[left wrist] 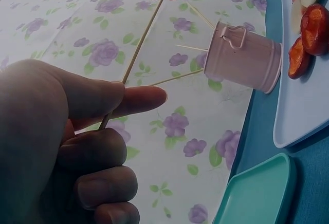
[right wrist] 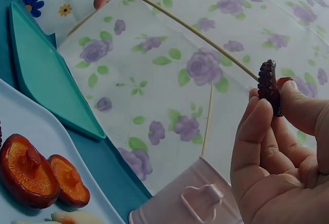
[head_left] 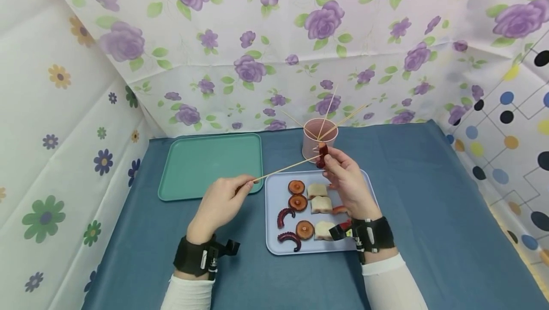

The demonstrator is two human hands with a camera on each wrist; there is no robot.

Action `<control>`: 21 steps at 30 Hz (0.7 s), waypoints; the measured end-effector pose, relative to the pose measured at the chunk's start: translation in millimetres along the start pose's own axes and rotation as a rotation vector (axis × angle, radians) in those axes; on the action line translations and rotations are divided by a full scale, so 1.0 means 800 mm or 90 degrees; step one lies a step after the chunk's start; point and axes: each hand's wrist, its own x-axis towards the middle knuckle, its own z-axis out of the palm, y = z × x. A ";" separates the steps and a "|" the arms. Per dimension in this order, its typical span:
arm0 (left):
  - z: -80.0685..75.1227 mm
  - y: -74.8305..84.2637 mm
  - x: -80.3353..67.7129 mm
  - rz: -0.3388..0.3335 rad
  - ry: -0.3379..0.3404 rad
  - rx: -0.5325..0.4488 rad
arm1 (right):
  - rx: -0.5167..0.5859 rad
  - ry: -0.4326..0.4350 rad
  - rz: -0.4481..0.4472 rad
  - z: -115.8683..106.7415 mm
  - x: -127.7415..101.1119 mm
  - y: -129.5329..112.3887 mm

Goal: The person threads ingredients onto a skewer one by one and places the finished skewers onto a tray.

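Note:
My left hand [head_left: 220,205] pinches a thin wooden skewer [head_left: 285,169] near one end between thumb and index finger. The skewer slants up to the right, and its far tip meets a dark red octopus tentacle piece [right wrist: 268,86]. Thumb and fingertips of my right hand [head_left: 349,181] pinch that tentacle, held up above the back of the lavender tray [head_left: 272,241] and in front of the pink bucket [head_left: 308,150]. In the right wrist view the skewer tip ends at the tentacle's side; how deep it goes in, I cannot tell.
On the lavender tray lie brown mushroom caps [head_left: 305,229], pale blocks [head_left: 321,205], two curled tentacles [head_left: 289,238] and reddish pieces partly hidden by my right hand. Several skewers [head_left: 349,116] lean in the bucket. A green tray [head_left: 210,167] lies at the left; a flowered cloth hangs behind.

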 end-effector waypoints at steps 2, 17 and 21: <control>0.000 0.000 0.000 0.001 0.003 0.000 | 0.001 0.002 -0.007 0.000 0.000 -0.001; 0.001 -0.001 0.001 0.011 0.003 0.017 | -0.025 0.004 0.003 -0.001 -0.007 0.001; 0.000 0.000 0.001 0.012 0.004 0.020 | -0.030 0.012 0.006 -0.001 -0.005 0.002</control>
